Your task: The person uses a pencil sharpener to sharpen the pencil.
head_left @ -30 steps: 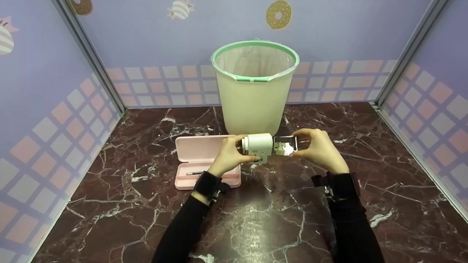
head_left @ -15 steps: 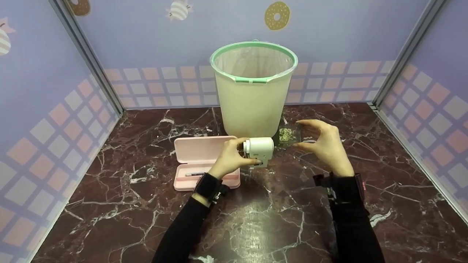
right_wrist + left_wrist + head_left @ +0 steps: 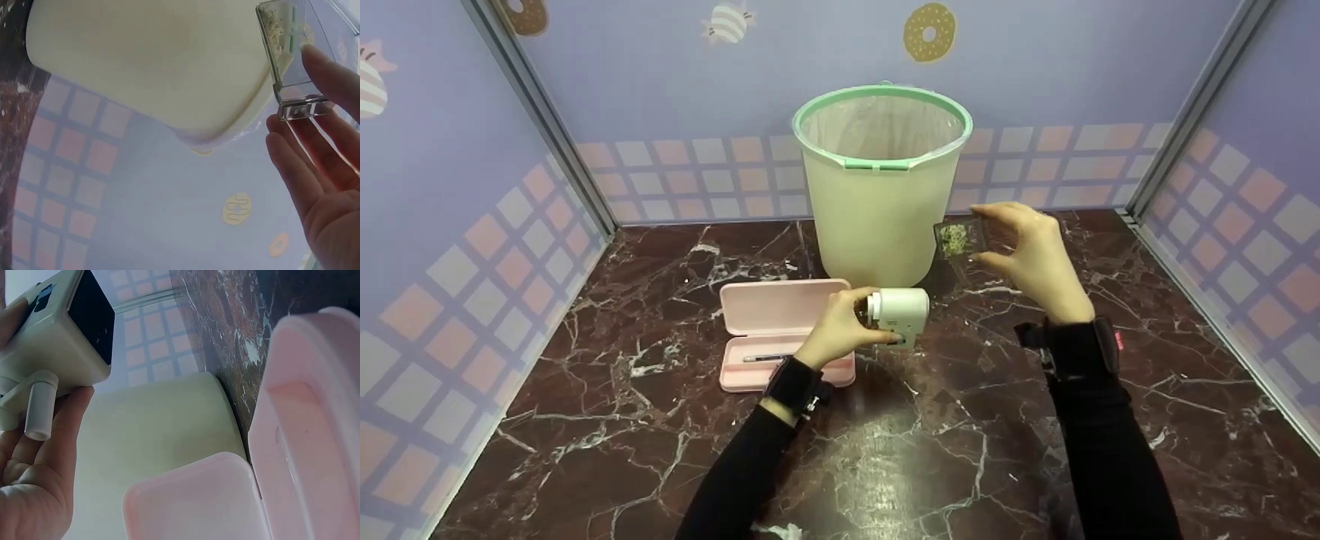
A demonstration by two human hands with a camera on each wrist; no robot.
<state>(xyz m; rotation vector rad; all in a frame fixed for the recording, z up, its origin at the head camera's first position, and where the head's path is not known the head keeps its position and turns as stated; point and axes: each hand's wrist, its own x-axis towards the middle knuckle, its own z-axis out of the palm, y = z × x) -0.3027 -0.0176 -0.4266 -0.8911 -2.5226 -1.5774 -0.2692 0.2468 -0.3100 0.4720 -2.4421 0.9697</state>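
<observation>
My left hand (image 3: 844, 328) grips a white crank pencil sharpener (image 3: 903, 306) above the table, in front of the bin. In the left wrist view, the sharpener's dark open slot (image 3: 93, 318) and its crank handle (image 3: 40, 410) show. Between thumb and fingers, my right hand (image 3: 1041, 259) pinches the clear shavings drawer (image 3: 304, 107), raised just right of the bin's side. Pale shavings (image 3: 955, 239) lie inside this drawer, which is tilted. The trash bin (image 3: 881, 217) has a green rim and a clear liner.
An open pink pencil case (image 3: 765, 307) lies left of the bin, partly behind my left hand. One pencil (image 3: 765, 358) rests in its lower half. Bits of debris dot the dark marble table (image 3: 607, 450). Patterned walls enclose the back and sides.
My right hand has drawn the drawer away from the sharpener and lifted it up toward the bin's right side. The sharpener has shifted slightly right and down with my left hand.
</observation>
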